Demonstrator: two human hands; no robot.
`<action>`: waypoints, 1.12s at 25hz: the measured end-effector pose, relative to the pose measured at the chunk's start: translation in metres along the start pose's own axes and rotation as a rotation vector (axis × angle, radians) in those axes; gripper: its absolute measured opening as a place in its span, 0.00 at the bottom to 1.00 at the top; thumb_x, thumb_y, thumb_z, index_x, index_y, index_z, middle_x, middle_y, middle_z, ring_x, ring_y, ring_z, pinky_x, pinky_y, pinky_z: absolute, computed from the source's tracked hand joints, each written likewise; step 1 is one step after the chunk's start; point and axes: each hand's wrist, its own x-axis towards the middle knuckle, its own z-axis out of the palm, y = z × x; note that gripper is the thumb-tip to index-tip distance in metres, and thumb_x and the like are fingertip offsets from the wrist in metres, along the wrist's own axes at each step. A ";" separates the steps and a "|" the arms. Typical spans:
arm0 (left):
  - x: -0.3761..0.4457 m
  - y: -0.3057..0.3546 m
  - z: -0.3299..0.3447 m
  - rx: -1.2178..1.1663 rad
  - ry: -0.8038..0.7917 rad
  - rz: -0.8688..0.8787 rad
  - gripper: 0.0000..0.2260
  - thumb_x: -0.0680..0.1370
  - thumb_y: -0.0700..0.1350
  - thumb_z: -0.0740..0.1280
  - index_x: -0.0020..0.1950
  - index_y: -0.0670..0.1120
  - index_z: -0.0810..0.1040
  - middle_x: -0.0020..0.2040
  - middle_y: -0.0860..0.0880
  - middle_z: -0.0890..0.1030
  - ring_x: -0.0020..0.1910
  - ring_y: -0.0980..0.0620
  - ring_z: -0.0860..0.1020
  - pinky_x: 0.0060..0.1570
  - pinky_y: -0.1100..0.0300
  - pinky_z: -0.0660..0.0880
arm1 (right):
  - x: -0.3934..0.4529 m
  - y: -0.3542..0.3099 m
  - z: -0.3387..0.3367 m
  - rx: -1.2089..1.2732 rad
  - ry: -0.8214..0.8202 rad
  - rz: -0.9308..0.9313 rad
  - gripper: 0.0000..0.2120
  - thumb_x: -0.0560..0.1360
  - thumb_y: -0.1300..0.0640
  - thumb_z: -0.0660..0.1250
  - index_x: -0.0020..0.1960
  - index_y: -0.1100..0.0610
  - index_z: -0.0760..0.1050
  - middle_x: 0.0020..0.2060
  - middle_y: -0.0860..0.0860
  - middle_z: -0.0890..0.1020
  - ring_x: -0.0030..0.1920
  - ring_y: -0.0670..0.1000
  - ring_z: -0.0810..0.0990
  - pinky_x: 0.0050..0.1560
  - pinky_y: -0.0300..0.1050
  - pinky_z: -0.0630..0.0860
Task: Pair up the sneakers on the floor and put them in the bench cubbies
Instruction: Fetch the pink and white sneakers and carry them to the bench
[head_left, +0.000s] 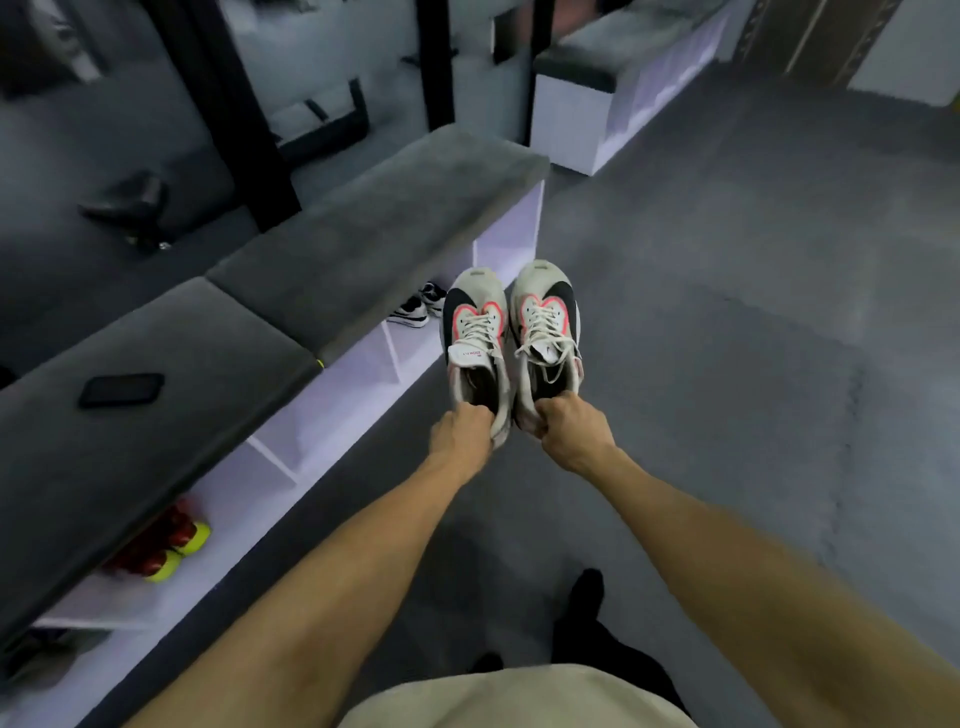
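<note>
While fingers pinch each heel, left hand (464, 435), right hand (570, 432), sneakers (477, 343) parallel, toes pointing away.

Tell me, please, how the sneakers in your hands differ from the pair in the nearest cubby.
The held sneakers are off-white with black and pink; the cubby sneakers are red with yellow-green. The held pair hangs over the floor, toes away; the cubby pair rests on its shelf. Both sit side by side.

Sneakers (511, 332) cream w/ black + pink; bench (363, 228) grey, cubbies (358, 384) white.
</note>
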 end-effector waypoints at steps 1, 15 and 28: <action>0.012 -0.007 -0.004 -0.011 0.016 -0.055 0.08 0.78 0.42 0.66 0.56 0.44 0.80 0.53 0.41 0.80 0.51 0.40 0.80 0.50 0.48 0.78 | 0.021 -0.003 -0.004 -0.008 -0.016 -0.052 0.06 0.75 0.59 0.62 0.47 0.60 0.76 0.48 0.60 0.78 0.47 0.64 0.79 0.40 0.49 0.69; 0.072 -0.020 -0.042 -0.161 0.127 -0.726 0.08 0.77 0.40 0.67 0.55 0.42 0.80 0.52 0.41 0.80 0.50 0.39 0.79 0.44 0.52 0.74 | 0.193 -0.030 -0.025 -0.115 -0.251 -0.733 0.09 0.76 0.58 0.63 0.50 0.62 0.76 0.49 0.61 0.78 0.49 0.65 0.79 0.40 0.49 0.68; 0.054 -0.087 0.070 -0.283 0.069 -0.836 0.07 0.76 0.41 0.68 0.53 0.43 0.80 0.49 0.43 0.80 0.49 0.41 0.79 0.42 0.53 0.73 | 0.199 -0.051 0.107 -0.163 -0.398 -0.827 0.07 0.75 0.57 0.62 0.47 0.61 0.76 0.47 0.58 0.79 0.47 0.62 0.79 0.38 0.48 0.69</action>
